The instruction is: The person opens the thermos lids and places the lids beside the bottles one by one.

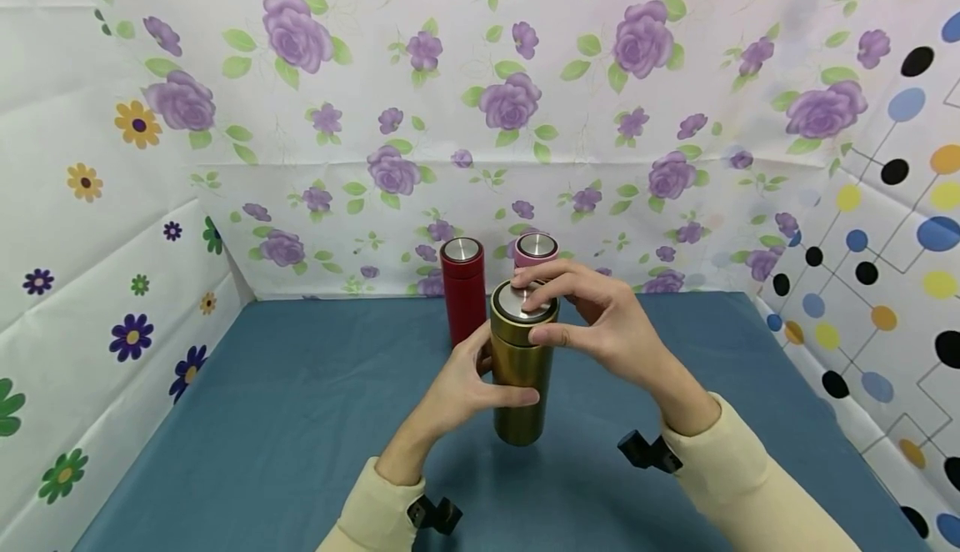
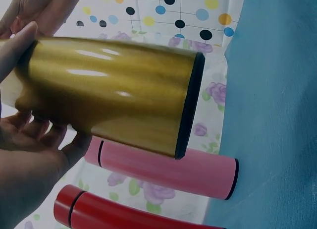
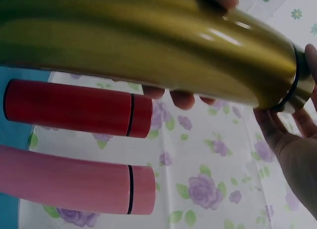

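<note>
A gold thermos flask with a steel-topped lid stands nearly upright between my hands. My left hand grips its body, thumb across the front and fingers round the far side. At the lid, my right hand holds on with the thumb at the side and fingers over the top. In the left wrist view the flask's black base shows above the blue cloth. Behind it are a red thermos flask and a pink thermos flask, the pink one mostly hidden in the head view.
Blue cloth covers the table. A floral sheet hangs behind the flasks, with a dotted sheet on the right and a flowered one on the left. Both wrists carry small black cameras.
</note>
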`<control>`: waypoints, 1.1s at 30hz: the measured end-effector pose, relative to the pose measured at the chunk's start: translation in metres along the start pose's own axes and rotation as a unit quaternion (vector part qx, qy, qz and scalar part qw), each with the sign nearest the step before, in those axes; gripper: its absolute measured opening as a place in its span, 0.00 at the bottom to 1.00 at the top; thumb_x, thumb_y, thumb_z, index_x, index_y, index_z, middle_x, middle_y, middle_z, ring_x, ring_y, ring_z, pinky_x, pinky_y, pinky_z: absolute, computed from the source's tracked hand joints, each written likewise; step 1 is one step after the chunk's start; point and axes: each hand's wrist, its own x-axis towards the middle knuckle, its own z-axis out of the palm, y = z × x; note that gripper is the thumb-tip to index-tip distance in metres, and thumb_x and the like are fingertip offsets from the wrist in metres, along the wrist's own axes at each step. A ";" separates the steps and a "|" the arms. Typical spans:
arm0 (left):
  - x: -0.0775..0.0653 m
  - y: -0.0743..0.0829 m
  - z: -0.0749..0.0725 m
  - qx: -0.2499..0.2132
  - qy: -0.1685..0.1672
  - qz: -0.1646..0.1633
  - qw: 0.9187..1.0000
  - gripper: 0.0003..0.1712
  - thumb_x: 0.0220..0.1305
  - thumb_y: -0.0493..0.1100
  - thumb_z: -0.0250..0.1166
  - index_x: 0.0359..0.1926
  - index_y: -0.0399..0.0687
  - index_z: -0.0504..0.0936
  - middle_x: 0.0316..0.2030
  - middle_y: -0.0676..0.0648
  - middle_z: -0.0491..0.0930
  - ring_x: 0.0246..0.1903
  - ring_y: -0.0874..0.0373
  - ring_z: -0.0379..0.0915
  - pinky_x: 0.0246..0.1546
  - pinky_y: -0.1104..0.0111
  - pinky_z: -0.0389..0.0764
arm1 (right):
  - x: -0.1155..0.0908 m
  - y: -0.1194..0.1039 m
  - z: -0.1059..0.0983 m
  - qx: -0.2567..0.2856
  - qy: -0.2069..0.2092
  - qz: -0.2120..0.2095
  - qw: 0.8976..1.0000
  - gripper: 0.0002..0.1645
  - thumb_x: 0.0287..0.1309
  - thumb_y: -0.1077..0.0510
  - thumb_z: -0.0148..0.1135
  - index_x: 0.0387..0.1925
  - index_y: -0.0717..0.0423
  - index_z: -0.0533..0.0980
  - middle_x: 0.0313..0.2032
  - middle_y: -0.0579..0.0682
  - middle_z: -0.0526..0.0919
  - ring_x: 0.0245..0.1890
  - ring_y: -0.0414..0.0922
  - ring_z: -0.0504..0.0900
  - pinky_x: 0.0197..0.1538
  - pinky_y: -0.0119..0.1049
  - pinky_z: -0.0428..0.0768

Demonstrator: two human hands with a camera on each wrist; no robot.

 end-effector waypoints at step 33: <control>-0.002 0.004 0.000 0.004 -0.001 0.006 1.000 0.43 0.58 0.46 0.79 0.72 0.65 0.69 0.64 0.53 0.75 0.60 0.51 0.74 0.62 0.48 0.74 | 0.003 -0.005 0.005 -0.022 -0.010 -0.001 1.000 0.18 0.57 0.68 0.76 0.49 0.56 0.82 0.61 0.57 0.78 0.66 0.56 0.74 0.64 0.45 0.79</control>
